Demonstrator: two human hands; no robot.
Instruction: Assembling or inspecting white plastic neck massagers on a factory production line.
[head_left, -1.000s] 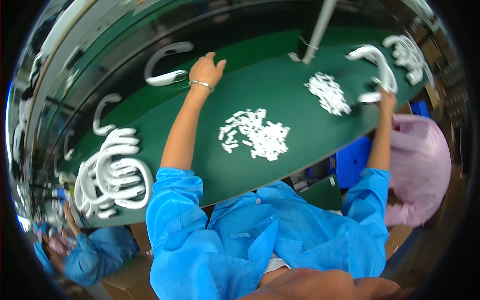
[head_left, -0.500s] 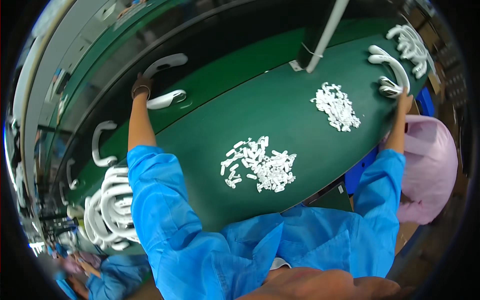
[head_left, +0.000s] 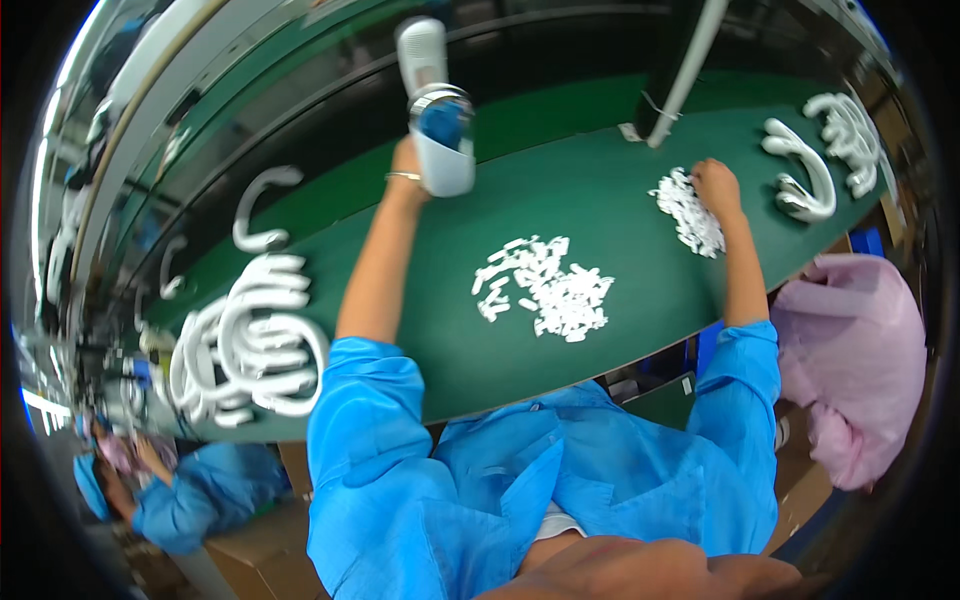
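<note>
Head view | left hand point(head_left: 408, 165) raised, gripping white curved part point(head_left: 437, 105) | right hand point(head_left: 716, 185) on small white pieces point(head_left: 688, 212)

Bright even overhead light; heavy fisheye bending, dark vignette at rim; slight motion blur.

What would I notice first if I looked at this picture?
Probably the white curved part that the left hand holds up above the green table, right in the top middle. Next, the two heaps of small white pieces: one in the middle, and one further right where the right hand rests. On the left lies a big pile of white hoop-shaped parts.
</note>
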